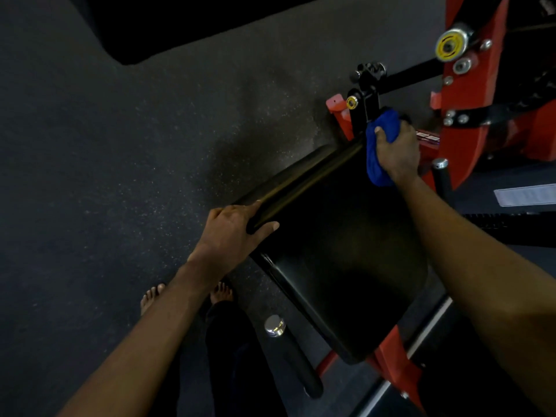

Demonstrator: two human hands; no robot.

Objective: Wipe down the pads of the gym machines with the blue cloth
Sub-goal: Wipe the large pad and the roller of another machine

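Note:
A large black pad of a red gym machine fills the middle of the view, tilted away from me. My right hand grips a bunched blue cloth and presses it on the pad's far corner, beside a black bracket. The cloth hangs down below my fist. My left hand holds the pad's left edge, with the thumb on top and the fingers wrapped over the rounded rim.
The red machine frame with yellow-capped pins stands at the right. A black handle bar with a chrome end cap sticks out below the pad. My bare feet stand on dark speckled rubber flooring.

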